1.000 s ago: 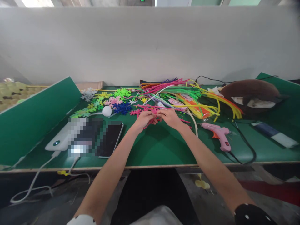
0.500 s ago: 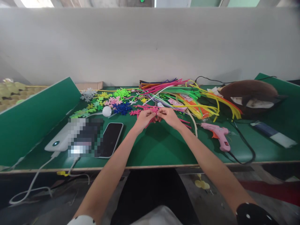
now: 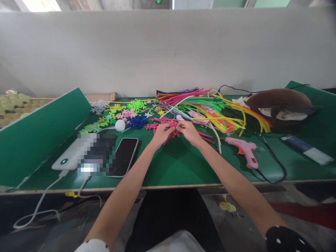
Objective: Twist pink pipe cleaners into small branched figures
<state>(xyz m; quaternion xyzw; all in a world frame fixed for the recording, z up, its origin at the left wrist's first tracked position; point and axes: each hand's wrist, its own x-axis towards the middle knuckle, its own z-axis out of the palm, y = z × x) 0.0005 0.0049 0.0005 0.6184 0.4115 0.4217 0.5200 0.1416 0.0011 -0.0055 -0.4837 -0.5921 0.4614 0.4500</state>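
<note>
My left hand (image 3: 162, 133) and my right hand (image 3: 188, 132) meet over the middle of the green table (image 3: 178, 164). Both pinch a pink pipe-cleaner piece (image 3: 173, 128) between their fingertips, fingers curled closed around it. Pink strands trail from it toward the right. Just behind the hands lies a heap of coloured pipe cleaners (image 3: 210, 108). To the left of that heap lie several finished pipe-cleaner flowers (image 3: 123, 113) in green, yellow, pink and blue.
A pink glue gun (image 3: 245, 148) with a black cord lies right of my hands. A phone (image 3: 123, 155) and a white power bank (image 3: 67, 157) lie at the left. A white ball (image 3: 120, 125), a brown plush thing (image 3: 282, 105) and green side panels (image 3: 39, 133) stand around.
The hands have stayed together on the pink piece, with only small finger movements. The view has shifted very slightly.
</note>
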